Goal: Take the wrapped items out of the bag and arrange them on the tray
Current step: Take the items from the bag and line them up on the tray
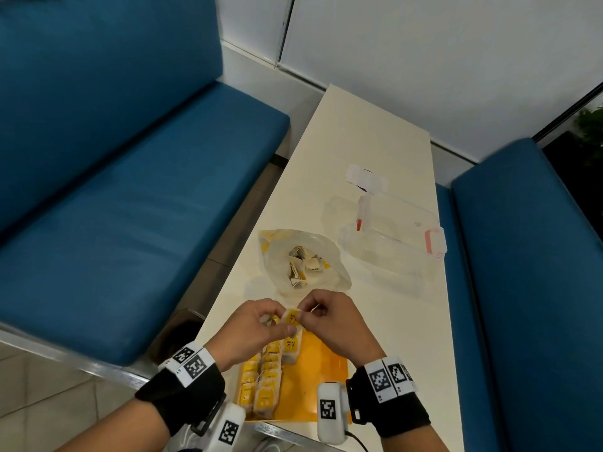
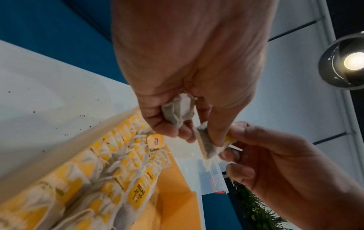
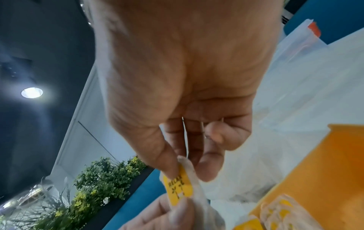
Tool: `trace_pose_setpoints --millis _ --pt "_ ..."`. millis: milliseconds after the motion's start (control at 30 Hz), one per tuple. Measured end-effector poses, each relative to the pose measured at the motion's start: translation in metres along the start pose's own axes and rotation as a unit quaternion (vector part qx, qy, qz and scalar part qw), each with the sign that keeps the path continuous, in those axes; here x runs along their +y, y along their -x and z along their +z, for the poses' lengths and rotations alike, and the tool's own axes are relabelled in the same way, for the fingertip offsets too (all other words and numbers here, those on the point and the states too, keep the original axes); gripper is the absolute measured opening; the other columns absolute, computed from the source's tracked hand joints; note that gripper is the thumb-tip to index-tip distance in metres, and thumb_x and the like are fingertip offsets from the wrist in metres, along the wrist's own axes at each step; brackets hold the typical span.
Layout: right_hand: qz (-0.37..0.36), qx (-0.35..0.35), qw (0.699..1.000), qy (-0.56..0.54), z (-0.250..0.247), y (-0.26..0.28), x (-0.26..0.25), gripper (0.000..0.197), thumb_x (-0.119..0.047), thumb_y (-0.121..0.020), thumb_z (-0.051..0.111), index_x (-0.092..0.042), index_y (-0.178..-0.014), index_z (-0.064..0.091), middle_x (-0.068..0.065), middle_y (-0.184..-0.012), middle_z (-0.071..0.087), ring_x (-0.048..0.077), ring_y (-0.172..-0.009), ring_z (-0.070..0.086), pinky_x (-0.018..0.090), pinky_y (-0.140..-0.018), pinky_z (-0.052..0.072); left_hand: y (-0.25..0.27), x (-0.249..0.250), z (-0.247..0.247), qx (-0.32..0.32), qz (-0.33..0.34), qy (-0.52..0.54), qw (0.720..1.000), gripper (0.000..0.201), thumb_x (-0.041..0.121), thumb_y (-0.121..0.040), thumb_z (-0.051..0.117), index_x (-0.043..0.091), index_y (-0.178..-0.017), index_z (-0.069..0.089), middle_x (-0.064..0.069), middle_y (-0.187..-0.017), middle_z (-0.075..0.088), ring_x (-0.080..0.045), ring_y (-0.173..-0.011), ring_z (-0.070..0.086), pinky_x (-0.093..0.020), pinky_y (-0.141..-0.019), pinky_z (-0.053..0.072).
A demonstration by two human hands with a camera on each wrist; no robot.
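both hands meet above the yellow flat tray (image 1: 321,370): left hand (image 1: 253,327) and right hand (image 1: 332,321) pinch one yellow-labelled wrapped tea bag (image 1: 291,318); a second bag is half hidden in the left fingers (image 2: 165,123). the clear plastic bag (image 1: 303,262) lies open just beyond, the tray's right half bare.

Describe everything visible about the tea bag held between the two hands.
The small whitish paper tea bag with a yellow "RELAX" label is held in the air above the yellow tray, near the open plastic bag. The left hand and right hand pinch it from opposite sides. Dark contents show through its thin paper.
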State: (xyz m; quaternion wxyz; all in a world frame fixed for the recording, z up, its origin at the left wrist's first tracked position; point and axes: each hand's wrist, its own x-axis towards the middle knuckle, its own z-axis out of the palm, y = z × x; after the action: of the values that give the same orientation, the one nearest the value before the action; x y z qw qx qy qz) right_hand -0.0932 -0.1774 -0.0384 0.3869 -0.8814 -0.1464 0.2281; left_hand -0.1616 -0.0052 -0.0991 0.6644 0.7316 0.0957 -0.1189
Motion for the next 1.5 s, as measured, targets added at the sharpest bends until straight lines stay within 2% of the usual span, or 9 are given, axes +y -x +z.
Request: trace_pose_setpoints --millis 100,200,367,467,633,900,1167,1367,1500 --pt "0.023 0.018 0.995 -0.1 0.004 0.003 0.004 0.004 -0.011 -0.083 0.074 -0.01 -0.086 0.072 -0.002 -0.072 0.07 0.011 -0.061 0.064 0.019 -0.058 0.049 0.001 0.005 0.001 0.001 0.001 0.024 1.0 0.006 0.026 -0.085 0.081 0.02 -0.086 0.078 0.003 -0.089 0.079 -0.007 -0.087 0.072 -0.023 -0.079 0.052" --pt "0.049 0.015 0.983 -0.174 0.012 0.007 0.009 0.007 -0.006 -0.086 0.072 0.0 -0.088 0.07 0.009 -0.07 0.07 0.014 -0.06 0.063 0.02 -0.051 0.042 0.0 0.008 0.002 0.007 0.001 0.027 1.0 0.007 0.025 -0.087 0.08 0.019 -0.088 0.079 0.003 -0.088 0.079 -0.004 -0.085 0.072 -0.018 -0.075 0.049" --pt "0.064 0.04 0.978 -0.196 0.009 0.002 0.029 0.008 -0.003 -0.09 0.067 0.005 -0.089 0.064 0.019 -0.07 0.07 0.022 -0.062 0.067 0.027 -0.049 0.045 -0.005 0.002 0.0 0.019 -0.037 0.017 0.999 0.009 0.031 -0.086 0.08 0.025 -0.093 0.078 0.005 -0.097 0.077 -0.006 -0.08 0.071 -0.021 -0.065 0.053" --pt "0.102 0.006 0.984 -0.145 0.008 0.004 0.052 0.005 -0.001 -0.091 0.064 0.0 -0.087 0.061 0.012 -0.066 0.069 0.02 -0.059 0.068 0.029 -0.049 0.046 -0.007 -0.005 -0.004 0.033 -0.075 0.045 0.996 0.006 0.023 -0.094 0.072 0.02 -0.096 0.077 -0.001 -0.095 0.075 -0.013 -0.074 0.069 -0.027 -0.064 0.057" --pt "0.186 -0.101 0.976 -0.043 0.025 0.014 0.077 0.013 -0.007 -0.091 0.063 -0.014 -0.081 0.058 0.009 -0.064 0.069 0.014 -0.049 0.063 0.024 -0.044 0.046 -0.009 -0.009 -0.006 0.044 -0.113 0.107 0.987 0.017 0.009 -0.099 0.061 0.019 -0.111 0.068 -0.01 -0.101 0.075 -0.021 -0.081 0.071 -0.039 -0.076 0.062" --pt "0.24 -0.119 0.963 -0.028 0.049 0.002 0.083 0.016 -0.002 -0.089 0.064 -0.013 -0.083 0.055 0.009 -0.068 0.065 0.02 -0.058 0.069 0.025 -0.044 0.05 -0.012 -0.01 -0.006 0.033 -0.118 0.114 0.986 0.029 0.001 -0.104 0.045 0.02 -0.122 0.059 -0.011 -0.102 0.076 -0.023 -0.087 0.074 -0.036 -0.077 0.063" --pt "0.236 -0.048 0.968 -0.071 0.063 -0.005 0.086 0.016 -0.003 -0.09 0.063 -0.012 -0.082 0.053 0.004 -0.057 0.068 0.022 -0.051 0.067 0.029 -0.049 0.054 -0.011 -0.008 -0.007 0.029 -0.115 0.096 0.988 0.026 0.007 -0.106 0.043 0.023 -0.122 0.058 -0.006 -0.101 0.078 -0.019 -0.091 0.076 -0.039 -0.086 0.062" --pt "0.242 -0.01 0.969 -0.049 0.065 -0.003 0.078 0.02 -0.01 -0.085 0.069 -0.016 -0.079 0.051 0.009 -0.067 0.068 0.023 -0.055 0.068 0.036 -0.058 0.058 -0.013 -0.005 -0.009 0.018 -0.122 0.099 0.987 0.025 0.009 -0.107 0.043 0.023 -0.122 0.057 -0.004 -0.102 0.078 -0.02 -0.093 0.076 -0.041 -0.089 0.061" --pt "0.122 0.07 0.99 0.025 0.053 -0.001 0.057 0.016 -0.018 -0.082 0.069 -0.027 -0.079 0.056 -0.004 -0.073 0.063 0.013 -0.067 0.061 0.034 -0.067 0.055 -0.015 -0.001 -0.007 0.005 -0.118 0.109 0.987 0.024 0.012 -0.108 0.045 0.025 -0.123 0.058 0.0 -0.114 0.076 -0.014 -0.1 0.075 -0.042 -0.093 0.06"
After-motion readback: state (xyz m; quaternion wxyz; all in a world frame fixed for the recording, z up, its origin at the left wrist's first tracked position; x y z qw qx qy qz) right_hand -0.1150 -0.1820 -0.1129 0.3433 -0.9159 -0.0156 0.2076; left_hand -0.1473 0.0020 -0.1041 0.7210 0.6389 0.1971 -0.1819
